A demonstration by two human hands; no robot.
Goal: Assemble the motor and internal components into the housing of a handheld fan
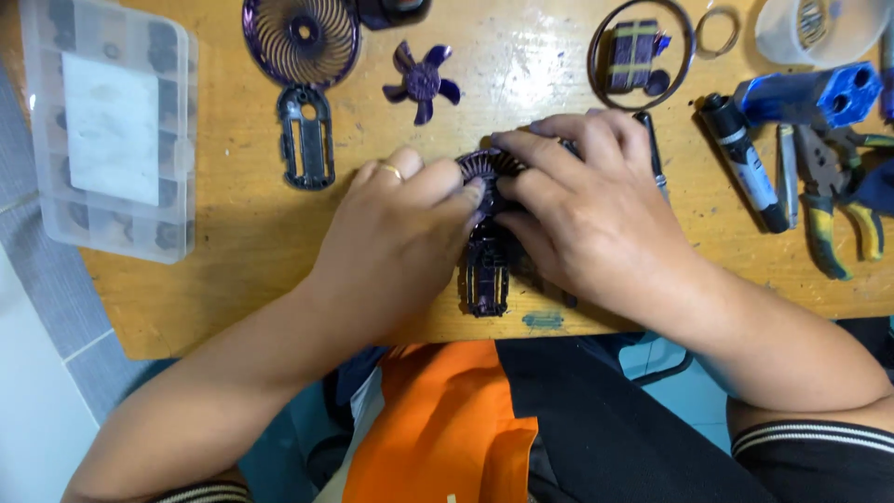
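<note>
Both hands close on a dark purple handheld fan body (pixel 488 265) lying on the wooden table (pixel 242 233). My left hand (pixel 405 233), with a ring on one finger, grips its left side at the round grille head. My right hand (pixel 582 210) covers the head from the right, its fingers over the top. The handle part of the fan points toward me. A loose purple fan blade (pixel 422 82), a round purple grille cover (pixel 301 39) and a dark handle shell (pixel 305 137) lie further back.
A clear plastic parts box (pixel 110 126) sits at the left table edge. At the right lie a black marker-like tool (pixel 745 163), pliers (pixel 833 200), a blue block (pixel 810 95), a clear cup (pixel 819 28), a ring with a small battery pack (pixel 641 54).
</note>
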